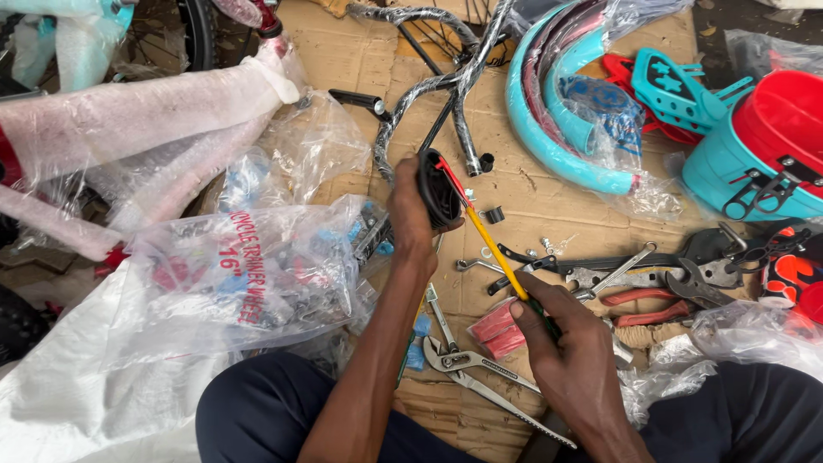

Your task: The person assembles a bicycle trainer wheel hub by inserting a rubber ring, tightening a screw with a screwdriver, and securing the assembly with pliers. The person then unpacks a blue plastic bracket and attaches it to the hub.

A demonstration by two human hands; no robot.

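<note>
My left hand (410,219) grips a black, ribbed plastic part (439,190) with a bit of red on it, held upright above the cardboard. My right hand (566,343) is closed on the dark handle of a screwdriver with a yellow shaft (495,253). The shaft slants up and left, and its tip meets the black part near the red piece. Both forearms reach out over my dark trousers.
Pliers (480,369), spanners (600,270) and red-handled cutters (643,300) lie on the cardboard (531,197). Left are plastic bags (249,274) and a wrapped bicycle frame (146,111). Behind are black handlebars (446,86), teal mudguards (549,111), a teal and red basket (763,146).
</note>
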